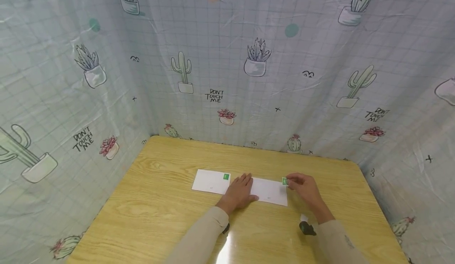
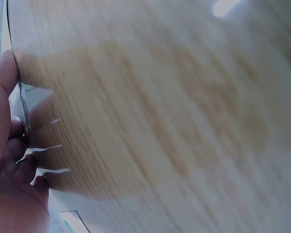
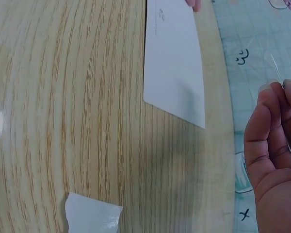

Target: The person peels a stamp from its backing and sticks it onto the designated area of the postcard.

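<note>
Two white envelopes lie side by side on the wooden table. The left envelope (image 1: 209,182) bears a green stamp (image 1: 226,176) at its upper right corner. My left hand (image 1: 239,193), fingers extended, presses the left end of the right envelope (image 1: 271,191) against the table. Between thumb and fingertips, my right hand (image 1: 306,190) pinches a second green stamp (image 1: 284,181) with a pale border. It is at that envelope's upper right corner in the head view. From the right wrist, the stamp shows only as a thin edge (image 3: 275,67), apart from the envelope's surface.
A small torn piece of white paper (image 3: 93,213) lies on the table (image 1: 149,212) near my right wrist. Dark wrist devices (image 1: 307,228) sit under both forearms. Patterned cactus curtains (image 1: 227,58) stand along the table's back and sides.
</note>
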{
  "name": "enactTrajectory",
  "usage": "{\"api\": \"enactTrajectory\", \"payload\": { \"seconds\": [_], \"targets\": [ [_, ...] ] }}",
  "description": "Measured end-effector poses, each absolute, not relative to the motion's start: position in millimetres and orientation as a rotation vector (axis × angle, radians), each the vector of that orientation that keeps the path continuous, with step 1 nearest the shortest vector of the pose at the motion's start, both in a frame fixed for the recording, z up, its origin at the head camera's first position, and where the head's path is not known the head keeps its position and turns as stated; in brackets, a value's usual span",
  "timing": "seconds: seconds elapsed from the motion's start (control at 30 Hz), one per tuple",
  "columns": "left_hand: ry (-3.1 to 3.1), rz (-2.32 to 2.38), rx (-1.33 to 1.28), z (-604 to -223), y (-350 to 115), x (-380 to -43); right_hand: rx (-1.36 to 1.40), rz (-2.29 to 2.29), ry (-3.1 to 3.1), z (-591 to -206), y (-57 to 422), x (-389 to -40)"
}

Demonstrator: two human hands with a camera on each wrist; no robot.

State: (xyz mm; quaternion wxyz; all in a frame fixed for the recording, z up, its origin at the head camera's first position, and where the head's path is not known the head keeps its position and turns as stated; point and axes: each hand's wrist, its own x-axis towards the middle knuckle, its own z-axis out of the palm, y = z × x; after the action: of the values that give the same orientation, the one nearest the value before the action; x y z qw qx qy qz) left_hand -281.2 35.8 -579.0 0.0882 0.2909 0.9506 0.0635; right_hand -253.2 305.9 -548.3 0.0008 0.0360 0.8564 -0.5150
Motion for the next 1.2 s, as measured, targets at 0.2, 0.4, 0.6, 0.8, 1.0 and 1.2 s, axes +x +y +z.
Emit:
{"api": "enactTrajectory", "payload": {
  "seconds": [0.2,0.4,0.6,0.8,1.0,1.2],
  "targets": [
    [2.825,0.189,0.873,-577.6,35.8,-281.5,0.129,-1.592,2.69,-552.9,308.8,-256.4],
    [2.819,0.199,0.867,-579.9,37.0,-281.3,0.139,-1.586,2.671,-557.3,311.3,-260.0],
    [2.83,0.187,0.869,-579.2,36.2,-281.3,0.169,-1.538,2.663,-560.6,311.3,-264.7],
    [2.832,0.186,0.869,-578.7,35.4,-280.7,0.206,-1.502,2.649,-563.7,310.1,-266.7],
    [2.827,0.182,0.868,-579.1,34.9,-280.7,0.213,-1.502,2.641,-566.7,307.5,-267.5],
    [2.816,0.193,0.864,-578.9,34.2,-281.3,0.179,-1.428,2.688,-570.4,308.7,-271.9]
  ]
}}
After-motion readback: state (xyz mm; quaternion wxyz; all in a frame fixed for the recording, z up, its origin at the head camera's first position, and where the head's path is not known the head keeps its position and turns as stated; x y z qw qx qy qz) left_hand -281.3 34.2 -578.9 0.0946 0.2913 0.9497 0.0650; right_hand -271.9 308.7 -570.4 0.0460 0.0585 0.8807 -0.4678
